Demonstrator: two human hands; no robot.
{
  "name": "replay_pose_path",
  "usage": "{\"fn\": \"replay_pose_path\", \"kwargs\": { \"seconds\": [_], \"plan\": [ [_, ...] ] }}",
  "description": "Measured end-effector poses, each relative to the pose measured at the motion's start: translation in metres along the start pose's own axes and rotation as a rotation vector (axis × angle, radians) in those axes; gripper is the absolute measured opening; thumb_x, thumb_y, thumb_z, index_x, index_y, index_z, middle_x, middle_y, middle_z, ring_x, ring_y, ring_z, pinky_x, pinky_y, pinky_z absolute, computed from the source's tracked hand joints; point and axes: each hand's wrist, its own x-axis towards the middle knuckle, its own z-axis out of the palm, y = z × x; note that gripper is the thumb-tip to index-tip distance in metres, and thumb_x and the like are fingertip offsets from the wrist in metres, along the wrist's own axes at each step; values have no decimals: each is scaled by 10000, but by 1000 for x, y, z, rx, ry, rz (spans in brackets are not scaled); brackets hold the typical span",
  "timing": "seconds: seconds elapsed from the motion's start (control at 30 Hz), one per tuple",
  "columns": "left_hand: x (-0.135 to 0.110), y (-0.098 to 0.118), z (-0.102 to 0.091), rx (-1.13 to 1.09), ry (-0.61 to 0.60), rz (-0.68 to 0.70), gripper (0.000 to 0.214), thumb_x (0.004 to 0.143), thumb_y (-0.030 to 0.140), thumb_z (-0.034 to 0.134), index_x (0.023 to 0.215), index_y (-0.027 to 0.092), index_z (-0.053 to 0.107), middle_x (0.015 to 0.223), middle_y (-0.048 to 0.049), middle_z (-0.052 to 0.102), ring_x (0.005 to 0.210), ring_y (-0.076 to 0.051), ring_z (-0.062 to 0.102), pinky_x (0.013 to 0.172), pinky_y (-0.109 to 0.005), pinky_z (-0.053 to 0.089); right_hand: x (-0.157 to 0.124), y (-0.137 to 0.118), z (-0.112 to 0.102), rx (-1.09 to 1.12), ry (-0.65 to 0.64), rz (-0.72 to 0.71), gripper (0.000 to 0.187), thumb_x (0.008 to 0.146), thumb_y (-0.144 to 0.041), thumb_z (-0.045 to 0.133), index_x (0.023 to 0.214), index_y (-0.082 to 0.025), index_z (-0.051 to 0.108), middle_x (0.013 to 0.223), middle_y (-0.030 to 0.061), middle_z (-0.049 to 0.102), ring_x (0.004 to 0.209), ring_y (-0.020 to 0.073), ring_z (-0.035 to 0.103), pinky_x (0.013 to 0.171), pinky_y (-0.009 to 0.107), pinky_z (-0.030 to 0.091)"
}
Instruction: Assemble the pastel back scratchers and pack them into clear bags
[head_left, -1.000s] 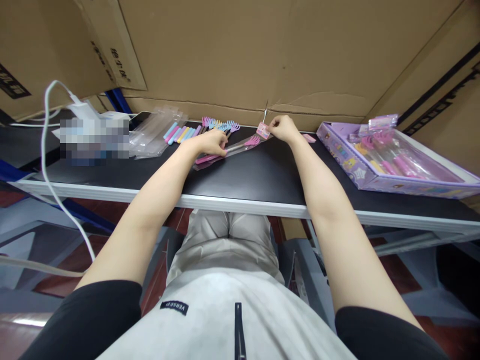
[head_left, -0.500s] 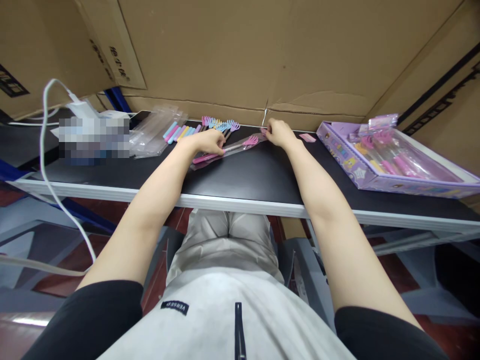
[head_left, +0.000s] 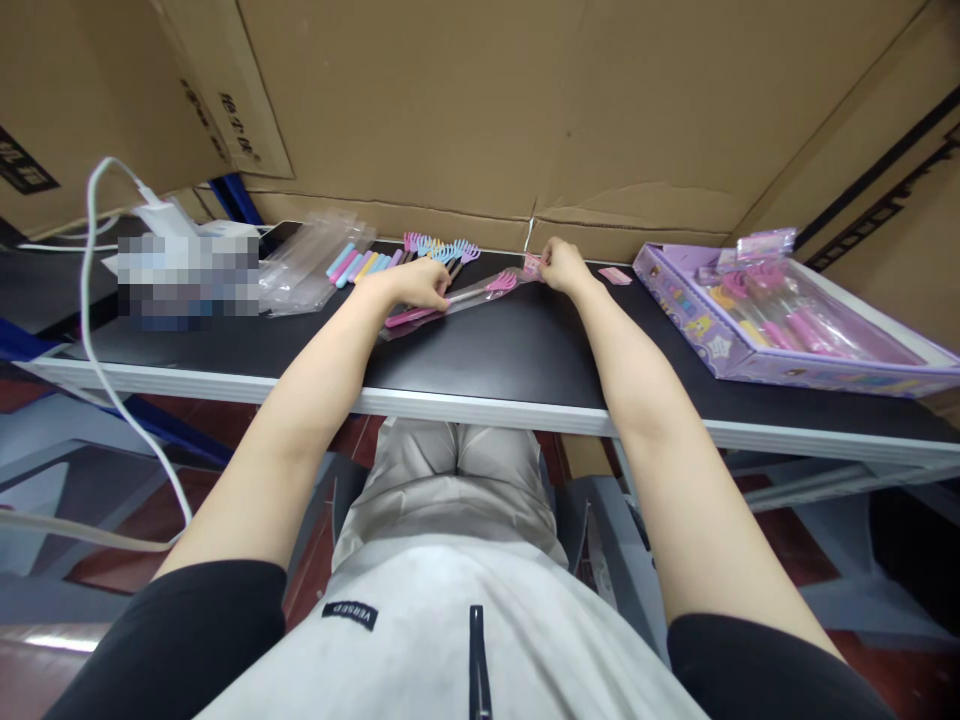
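A pink back scratcher (head_left: 501, 281) with a claw-shaped head lies in a clear plastic bag, slanting across the black table. My left hand (head_left: 421, 283) is closed on its middle, thumb along the near side. At the bag's far right end, my right hand (head_left: 562, 267) pinches a small pink printed card (head_left: 532, 264). Whether the card is inside the bag mouth or over it, I cannot tell. Beyond my left hand lie several loose back scratchers (head_left: 450, 252) with pink, blue, yellow and purple heads, partly hidden by that hand.
Clear plastic bags (head_left: 304, 265) are piled at the left, near a white cable (head_left: 88, 260). Another pink card (head_left: 615, 275) lies right of my right hand. A purple display box (head_left: 712, 345) holding bagged back scratchers stands at the right. Cardboard (head_left: 480, 120) walls the table's back.
My right hand has shifted slightly to the right, and more of the pink card at the bag's end shows. My left hand and the back scratcher have stayed in place.
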Motion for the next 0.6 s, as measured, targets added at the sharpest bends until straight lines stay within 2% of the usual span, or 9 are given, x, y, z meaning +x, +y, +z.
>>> {"fn": "replay_pose_path", "kwargs": {
  "seconds": [0.13,0.27,0.43,0.6],
  "plan": [
    [1,-2,1,12,-4,-20,184,661,421,727,717,263,650,815,-64,741,966,-312,721,868,-376,582,0,-5,-6,119,102,119,194,854,-52,708,953,-212,659,1024,132,766,1183,360,751,1111,537,599],
    [1,-3,2,21,6,-18,212,661,434,741,705,262,624,778,-63,720,940,-307,712,841,-367,579,-1,-13,-10,392,97,263,260,831,-14,679,1017,-192,644,889,116,741,1002,331,797,993,547,653],
    [0,-3,3,8,14,-19,209,671,442,753,736,267,659,752,-55,696,933,-309,705,838,-375,573,1,-14,-13,559,68,260,247,804,-34,755,885,-214,606,847,112,722,1008,344,796,996,590,656],
    [1,-2,4,9,12,-27,213,671,439,766,742,266,664,749,-55,690,916,-307,701,822,-375,568,4,-6,-16,643,58,262,317,789,-21,769,812,-233,535,906,109,748,1013,294,785,995,539,684]
  ]
}}
